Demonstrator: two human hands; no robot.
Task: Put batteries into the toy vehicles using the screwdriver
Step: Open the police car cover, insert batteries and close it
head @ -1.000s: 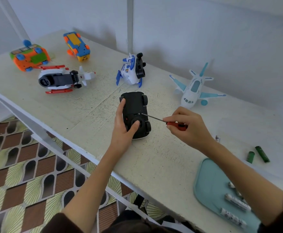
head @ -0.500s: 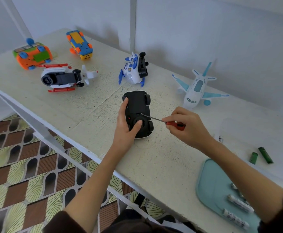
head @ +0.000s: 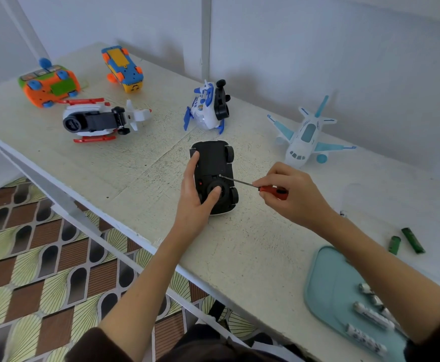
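On a bench [head: 135, 178], the left hand [head: 195, 194] grips an upturned black car [head: 215, 163]; the right hand [head: 292, 197] pinches a screwdriver [head: 255, 185], tip on the car's underside.

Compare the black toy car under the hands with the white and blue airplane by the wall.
The black toy car lies upside down, underside and wheels up; the white airplane stands upright. The left hand holds the car while the screwdriver, gripped by the right hand, has its tip on the underside; the airplane is untouched. The car is nearly all black; the airplane is white with light blue wings. Both rest on the white table.
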